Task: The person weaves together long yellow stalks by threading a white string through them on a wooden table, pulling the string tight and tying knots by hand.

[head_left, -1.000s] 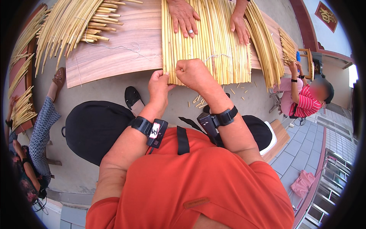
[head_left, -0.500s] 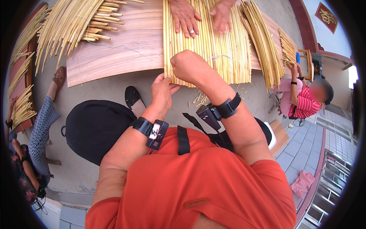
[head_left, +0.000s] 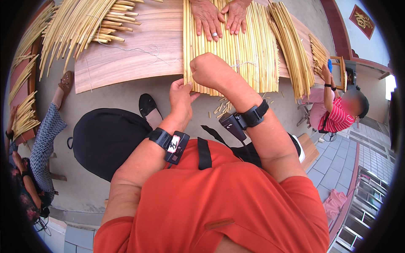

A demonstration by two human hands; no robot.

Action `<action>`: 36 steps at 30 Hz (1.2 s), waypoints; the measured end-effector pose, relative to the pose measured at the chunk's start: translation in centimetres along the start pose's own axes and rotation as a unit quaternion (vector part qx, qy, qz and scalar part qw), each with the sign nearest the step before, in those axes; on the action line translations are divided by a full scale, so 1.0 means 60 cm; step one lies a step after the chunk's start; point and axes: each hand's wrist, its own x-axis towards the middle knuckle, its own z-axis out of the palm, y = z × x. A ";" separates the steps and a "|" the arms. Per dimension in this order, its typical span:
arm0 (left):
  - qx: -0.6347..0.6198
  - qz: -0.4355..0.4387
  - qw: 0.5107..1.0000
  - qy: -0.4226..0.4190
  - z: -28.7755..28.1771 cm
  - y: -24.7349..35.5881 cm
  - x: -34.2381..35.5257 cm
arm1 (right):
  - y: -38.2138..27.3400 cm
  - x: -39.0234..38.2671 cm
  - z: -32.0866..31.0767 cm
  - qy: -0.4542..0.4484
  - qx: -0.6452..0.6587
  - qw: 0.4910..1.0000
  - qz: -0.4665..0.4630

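A mat of pale yellow reed sticks lies side by side on the wooden board, with a white string across it. My left hand grips the mat's near left corner, thumb above and fingers partly under the edge. My right hand is closed in a fist just over the mat's left part, above my left hand; what it holds is hidden. A co-worker's two hands lie flat on the mat's far part.
Loose bundles of reeds lie at left and right. A person in red stripes sits at right holding reeds; another person sits at far left. Short cut pieces litter the floor.
My right hand has risen up the mat and slightly left, away from my left hand. The co-worker's right hand has moved left beside the other hand.
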 end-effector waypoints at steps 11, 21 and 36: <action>0.050 0.071 0.996 -0.019 -0.003 0.000 0.008 | 0.000 -0.011 0.010 0.027 0.010 1.000 -0.011; 0.123 0.128 0.984 0.023 -0.002 -0.003 0.016 | 0.000 0.010 0.005 -0.003 -0.024 1.000 -0.008; 0.109 0.128 0.985 0.028 0.002 0.007 0.015 | -0.007 0.010 0.007 -0.030 -0.070 0.997 -0.031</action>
